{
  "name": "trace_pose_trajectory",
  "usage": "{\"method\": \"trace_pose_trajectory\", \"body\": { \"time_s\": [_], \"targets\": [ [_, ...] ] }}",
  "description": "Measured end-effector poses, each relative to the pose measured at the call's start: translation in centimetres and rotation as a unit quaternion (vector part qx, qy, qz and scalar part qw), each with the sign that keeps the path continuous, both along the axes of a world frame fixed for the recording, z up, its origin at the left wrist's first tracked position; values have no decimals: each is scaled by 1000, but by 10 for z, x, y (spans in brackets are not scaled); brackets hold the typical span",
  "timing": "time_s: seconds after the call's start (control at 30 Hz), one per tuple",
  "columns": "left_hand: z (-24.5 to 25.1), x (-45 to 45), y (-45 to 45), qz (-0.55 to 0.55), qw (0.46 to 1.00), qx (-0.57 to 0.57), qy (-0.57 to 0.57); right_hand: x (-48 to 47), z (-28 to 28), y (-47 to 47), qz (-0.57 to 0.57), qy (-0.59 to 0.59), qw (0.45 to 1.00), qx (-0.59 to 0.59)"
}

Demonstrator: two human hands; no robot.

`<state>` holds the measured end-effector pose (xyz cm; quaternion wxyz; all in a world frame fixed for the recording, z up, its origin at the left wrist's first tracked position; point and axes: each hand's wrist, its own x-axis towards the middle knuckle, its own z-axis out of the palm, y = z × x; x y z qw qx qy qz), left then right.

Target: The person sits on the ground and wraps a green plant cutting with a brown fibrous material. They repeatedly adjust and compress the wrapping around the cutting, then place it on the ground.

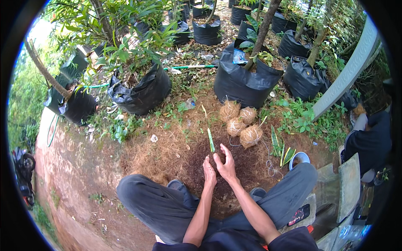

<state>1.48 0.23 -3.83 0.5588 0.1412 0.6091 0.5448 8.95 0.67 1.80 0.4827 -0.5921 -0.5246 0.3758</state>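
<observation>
My left hand (209,172) is cupped, with dark soil on its palm and fingers. My right hand (226,166) faces it, thumb and fingers spread apart. A cut piece of snake plant leaf (210,139), green with a pale edge, has its lower end at my fingertips, by the right thumb. Whether either hand grips it is hidden. Dark loose soil (201,160) lies beneath both hands. Several balls of coconut fibre bound with white string (250,136) sit together beyond my right hand. More snake plant leaves (275,142) lie to their right, beside loose white string (269,164).
Black plant bags (246,83) holding trees line the far side. A white bucket (299,158) stands by my right knee. Coconut fibre (150,144) covers the ground at left. A phone (299,215) lies at right, near concrete blocks (348,188). Another person (370,141) sits farther right.
</observation>
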Motion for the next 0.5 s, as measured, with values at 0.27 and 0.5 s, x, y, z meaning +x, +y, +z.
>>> {"method": "trace_pose_trajectory", "body": {
  "time_s": [0.27, 0.5],
  "targets": [
    [9, -2, -8, -64, 994, 82, 19, -2, 6, -5, 13, 0, 1000, -5],
    [14, -7, -1, -13, 996, 37, -86, 0, 3, -2, 8, 12, 999, -28]
  ]
}}
